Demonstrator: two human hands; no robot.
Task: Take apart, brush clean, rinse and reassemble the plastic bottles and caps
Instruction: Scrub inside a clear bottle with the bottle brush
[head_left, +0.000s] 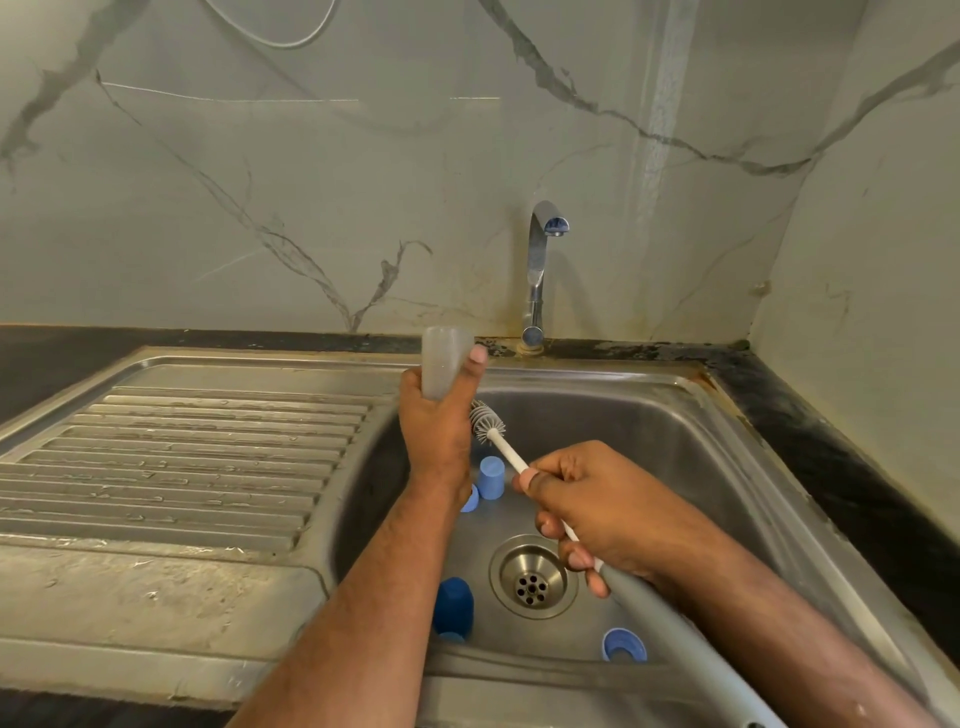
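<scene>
light: soft, even | glare: wall streak | edges: bowed | focus: mostly sharp

brushed steel sink (675, 415), frosted plastic bottle (441, 364)

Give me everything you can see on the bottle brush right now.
The bottle brush has a small grey bristle head, a thin white stem and a thicker grey handle that runs off the lower right. It looks like plastic or silicone. The right hand grips it where stem meets handle, slanting it up and left over the sink. Its head sits beside the left hand, outside the clear bottle that hand holds; contact with the hand cannot be told.
</scene>
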